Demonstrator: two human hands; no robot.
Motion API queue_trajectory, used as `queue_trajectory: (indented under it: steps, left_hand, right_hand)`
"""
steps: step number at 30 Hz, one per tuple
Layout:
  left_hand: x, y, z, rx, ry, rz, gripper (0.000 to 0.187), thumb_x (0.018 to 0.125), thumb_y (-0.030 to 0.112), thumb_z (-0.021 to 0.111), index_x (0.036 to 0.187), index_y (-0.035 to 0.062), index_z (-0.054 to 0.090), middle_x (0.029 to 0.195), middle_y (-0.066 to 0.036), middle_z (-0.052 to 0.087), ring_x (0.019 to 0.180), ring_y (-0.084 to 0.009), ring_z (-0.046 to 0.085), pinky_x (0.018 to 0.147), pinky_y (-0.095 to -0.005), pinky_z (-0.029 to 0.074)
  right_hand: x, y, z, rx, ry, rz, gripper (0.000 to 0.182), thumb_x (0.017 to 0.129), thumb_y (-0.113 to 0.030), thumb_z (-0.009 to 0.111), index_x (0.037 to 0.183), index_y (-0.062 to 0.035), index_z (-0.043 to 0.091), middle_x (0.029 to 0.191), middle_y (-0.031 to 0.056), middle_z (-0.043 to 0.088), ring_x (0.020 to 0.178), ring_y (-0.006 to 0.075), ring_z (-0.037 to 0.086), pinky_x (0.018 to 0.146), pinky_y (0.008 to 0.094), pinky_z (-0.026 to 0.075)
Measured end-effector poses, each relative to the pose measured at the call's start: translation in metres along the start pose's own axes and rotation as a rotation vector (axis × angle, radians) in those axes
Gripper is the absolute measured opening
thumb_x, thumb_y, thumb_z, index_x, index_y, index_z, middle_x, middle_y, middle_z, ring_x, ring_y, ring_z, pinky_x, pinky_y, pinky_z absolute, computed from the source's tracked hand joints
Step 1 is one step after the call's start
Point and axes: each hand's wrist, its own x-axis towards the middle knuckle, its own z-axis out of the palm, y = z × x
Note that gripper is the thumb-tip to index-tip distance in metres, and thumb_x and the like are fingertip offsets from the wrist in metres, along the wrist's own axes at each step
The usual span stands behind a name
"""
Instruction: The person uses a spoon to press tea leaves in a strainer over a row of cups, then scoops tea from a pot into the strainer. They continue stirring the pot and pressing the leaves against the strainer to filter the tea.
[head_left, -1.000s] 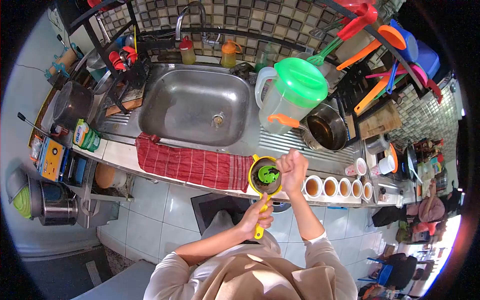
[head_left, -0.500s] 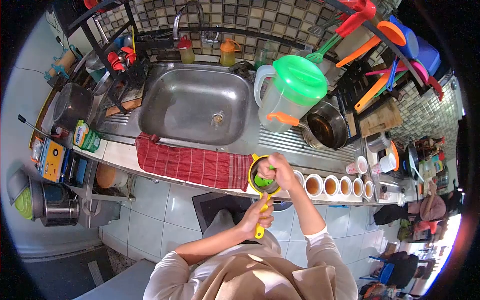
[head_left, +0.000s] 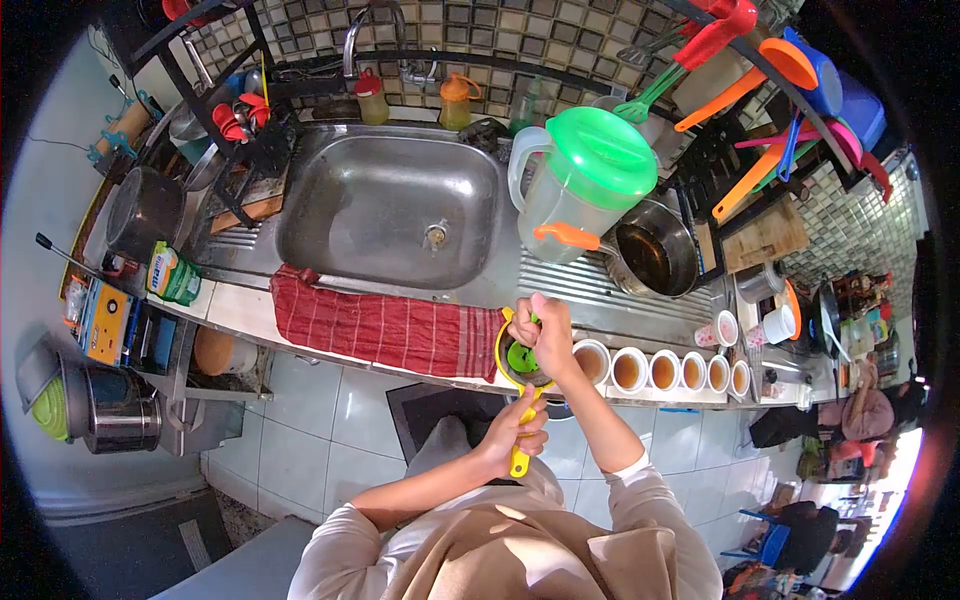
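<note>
My left hand (head_left: 512, 437) is wrapped round the handle of a yellow strainer (head_left: 520, 461) at the counter's front edge. Over the strainer's bowl, my right hand (head_left: 540, 330) is closed on a green utensil (head_left: 521, 357), whose head rests inside the bowl. Part of the bowl is hidden under that hand. Just right of it begins a row of several white cups (head_left: 629, 371) holding brown liquid. A red checked cloth (head_left: 390, 328) lies left of the strainer.
A steel sink (head_left: 390, 210) lies behind the cloth. Behind the cups stand a pitcher with a green lid (head_left: 602, 155) and a steel pot (head_left: 655, 250). Two patterned cups (head_left: 717, 330) stand at the right. Utensils hang from a rack above.
My right hand has shifted slightly left and away from me over the strainer, uncovering more of the nearest cup. My left hand stays on the handle.
</note>
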Motion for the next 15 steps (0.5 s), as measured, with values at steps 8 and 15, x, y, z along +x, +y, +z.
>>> queue_trajectory:
  steps: [8,15]
  left_hand:
    - [-0.0007,0.0008,0.0006,-0.003,0.004,-0.001,0.034,0.086,0.047,0.034,0.076,0.0146,0.034,0.052,0.007,0.022,0.039,-0.0035,0.019,0.037,-0.0176,0.018]
    - [-0.0002,0.0003,-0.0016,0.003,-0.006,-0.011,0.035,0.083,0.049,0.039,0.077,0.0151,0.036,0.051,0.007,0.025,0.039,-0.0042,0.022,0.038,-0.0178,0.019]
  right_hand:
    - [0.0014,0.0034,-0.0035,0.063,0.219,-0.087,0.048,0.087,-0.036,0.034,0.049,-0.0075,0.028,0.045,-0.0018,0.023,0.04,0.0076,0.021,0.04,0.0232,0.018]
    - [-0.0018,0.0019,-0.0045,0.106,0.368,-0.247,0.048,0.088,-0.039,0.032,0.05,-0.0099,0.024,0.044,-0.0042,0.017,0.037,0.0069,0.013,0.037,0.0232,0.012]
